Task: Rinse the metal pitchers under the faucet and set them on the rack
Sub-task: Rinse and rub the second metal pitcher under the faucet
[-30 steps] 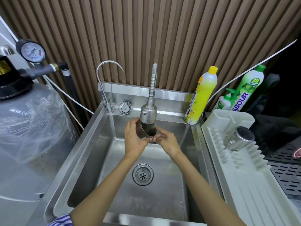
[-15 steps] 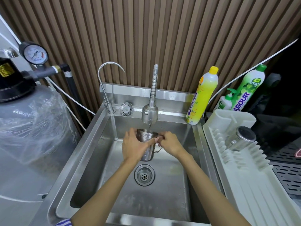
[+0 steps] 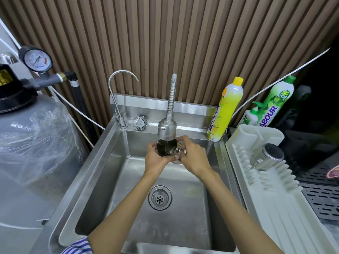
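You are leaning over a stainless steel sink (image 3: 102,180), its brushed walls smooth and speckled with wet spots, set against a wall of narrow brown vertical slats (image 3: 183,43). At the lower edge of the frame a blue-and-white striped sleeve (image 3: 78,247) shows, and both your bare forearms reach up over the round, perforated drain (image 3: 160,197) at the centre of the basin. Your left hand (image 3: 155,158) has its fingers curled round the left side of the metal pitcher (image 3: 166,148), thumb lying across the front. Your right hand (image 3: 194,158) closes on the pitcher's right side, fingers bent in at the rim and handle. The pitcher is held upright above the basin, mouth up and dark inside, directly beneath the cylindrical faucet head (image 3: 167,130), which hangs from a ribbed flexible metal hose. At centre right, a white plastic rack (image 3: 275,189) with rows of blunt pegs carries a second pitcher (image 3: 267,157), lying tilted with its shiny base facing you. Further back on the sink's ledge stand a slim gooseneck tap (image 3: 117,99), a glossy yellow bottle (image 3: 225,109) and a green bottle (image 3: 275,101). At the left sits a grey tank (image 3: 33,143) wrapped in crinkled clear film, a round pressure gauge (image 3: 37,60) above it.
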A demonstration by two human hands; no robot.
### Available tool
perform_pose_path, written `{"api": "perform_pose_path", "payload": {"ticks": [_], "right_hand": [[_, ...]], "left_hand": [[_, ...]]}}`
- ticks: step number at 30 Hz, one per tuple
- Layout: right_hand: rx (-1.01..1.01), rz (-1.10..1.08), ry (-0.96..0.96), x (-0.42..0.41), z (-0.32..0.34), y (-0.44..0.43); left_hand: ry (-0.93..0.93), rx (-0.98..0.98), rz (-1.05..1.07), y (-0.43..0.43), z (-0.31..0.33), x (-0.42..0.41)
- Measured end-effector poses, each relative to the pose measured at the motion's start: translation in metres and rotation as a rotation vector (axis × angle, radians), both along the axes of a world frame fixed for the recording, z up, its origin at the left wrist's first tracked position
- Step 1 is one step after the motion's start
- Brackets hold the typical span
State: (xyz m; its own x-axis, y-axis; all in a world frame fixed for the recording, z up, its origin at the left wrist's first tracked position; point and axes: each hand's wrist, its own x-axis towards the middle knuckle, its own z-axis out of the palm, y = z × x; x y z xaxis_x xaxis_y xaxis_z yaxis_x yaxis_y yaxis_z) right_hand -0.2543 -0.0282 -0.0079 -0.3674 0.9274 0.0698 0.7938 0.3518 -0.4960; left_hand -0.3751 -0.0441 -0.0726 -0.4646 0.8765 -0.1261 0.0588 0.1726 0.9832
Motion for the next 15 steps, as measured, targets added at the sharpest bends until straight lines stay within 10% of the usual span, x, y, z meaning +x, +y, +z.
{"api": "perform_pose_path", "payload": {"ticks": [15], "right_hand": [[-0.331,-0.04,0.353,-0.01,-0.021,0.002]], "left_hand": [[0.439,0.169,0.093,-0.015,0.016,-0.014]]}}
